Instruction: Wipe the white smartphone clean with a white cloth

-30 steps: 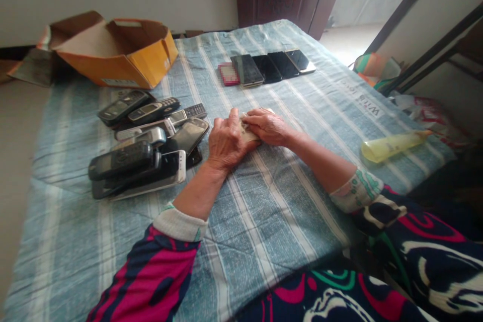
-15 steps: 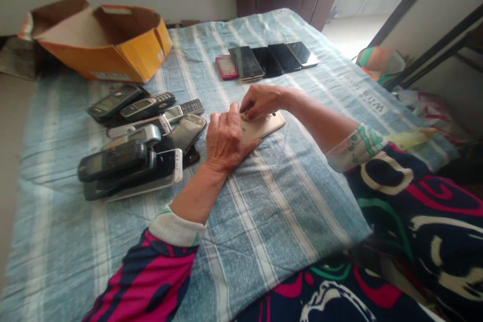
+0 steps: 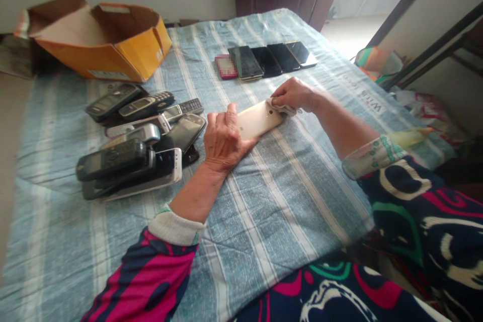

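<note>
A pale gold smartphone (image 3: 259,121) lies back side up on the cloth in the middle of the table, its camera end pointing right. My left hand (image 3: 223,138) grips its left end, thumb along the near edge and fingers over the far edge. Pinched in my right hand (image 3: 294,94) is a small whitish cloth (image 3: 284,107), which touches the phone's right end by the camera. Folds of that cloth hang past the phone's corner. Part of the phone's left end is hidden under my left hand.
Left of my hands sits a pile of old mobile phones (image 3: 139,148). An open orange cardboard box (image 3: 124,58) stands behind it. Several dark smartphones (image 3: 267,62) and a small pink-edged item (image 3: 225,67), blurred out, line up at the back. A striped blue tablecloth (image 3: 256,241) covers the table.
My right hand has slid right with the cloth, from the middle of the phone's back to its camera end. More of the back now shows. My left hand keeps its hold.
</note>
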Available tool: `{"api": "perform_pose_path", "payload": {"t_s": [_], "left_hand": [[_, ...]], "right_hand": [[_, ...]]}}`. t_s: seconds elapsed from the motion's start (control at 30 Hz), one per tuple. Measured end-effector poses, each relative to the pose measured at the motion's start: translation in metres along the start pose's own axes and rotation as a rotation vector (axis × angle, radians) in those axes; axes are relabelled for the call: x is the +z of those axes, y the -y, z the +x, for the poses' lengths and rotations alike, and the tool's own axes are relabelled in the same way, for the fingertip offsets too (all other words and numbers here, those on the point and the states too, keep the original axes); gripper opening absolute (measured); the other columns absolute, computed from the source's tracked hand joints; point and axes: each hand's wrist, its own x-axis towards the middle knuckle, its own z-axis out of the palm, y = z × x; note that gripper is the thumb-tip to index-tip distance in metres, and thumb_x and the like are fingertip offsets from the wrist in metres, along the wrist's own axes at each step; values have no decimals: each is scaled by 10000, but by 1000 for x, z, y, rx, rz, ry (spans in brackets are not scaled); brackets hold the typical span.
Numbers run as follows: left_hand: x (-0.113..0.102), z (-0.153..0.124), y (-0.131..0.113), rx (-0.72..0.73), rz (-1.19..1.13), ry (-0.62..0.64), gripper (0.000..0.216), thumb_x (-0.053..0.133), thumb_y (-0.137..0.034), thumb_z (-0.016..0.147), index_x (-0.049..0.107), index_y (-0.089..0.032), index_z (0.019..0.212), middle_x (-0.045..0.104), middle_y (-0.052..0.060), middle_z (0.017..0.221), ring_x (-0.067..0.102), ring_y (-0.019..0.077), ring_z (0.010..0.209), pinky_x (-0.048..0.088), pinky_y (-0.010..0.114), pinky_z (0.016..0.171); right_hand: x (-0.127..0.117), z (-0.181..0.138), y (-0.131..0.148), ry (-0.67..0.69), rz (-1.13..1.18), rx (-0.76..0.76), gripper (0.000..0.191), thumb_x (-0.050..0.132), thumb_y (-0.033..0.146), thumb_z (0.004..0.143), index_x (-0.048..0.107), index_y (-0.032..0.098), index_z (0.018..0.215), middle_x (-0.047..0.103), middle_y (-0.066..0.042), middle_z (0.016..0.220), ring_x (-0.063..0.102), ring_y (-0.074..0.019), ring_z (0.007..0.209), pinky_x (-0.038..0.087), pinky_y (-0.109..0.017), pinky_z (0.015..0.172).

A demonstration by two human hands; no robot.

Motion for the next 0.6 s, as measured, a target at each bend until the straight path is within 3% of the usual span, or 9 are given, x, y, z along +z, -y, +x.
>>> {"api": "perform_pose_path", "payload": {"t_s": [0.3, 0.6], "left_hand": [[-3, 0, 1, -70, 2, -48, 936, 612, -698, 688, 399, -31, 1308, 604, 163, 1014, 535, 349, 979, 396, 468, 877], [-5, -5, 3, -45, 32, -122, 904, 681, -604, 665, 407, -34, 1311, 618, 167, 1015, 560, 330, 921, 415, 462, 856]], "right_hand": [[31, -6, 4, -332, 48, -28, 176, 624, 257, 740, 705, 106, 701, 462, 60, 491, 406, -76, 499, 299, -200, 463], [45, -16, 17, -233, 483, 171, 244, 618, 182, 785, 593, 135, 546, 450, 54, 439, 392, -55, 408, 273, -174, 370]]}}
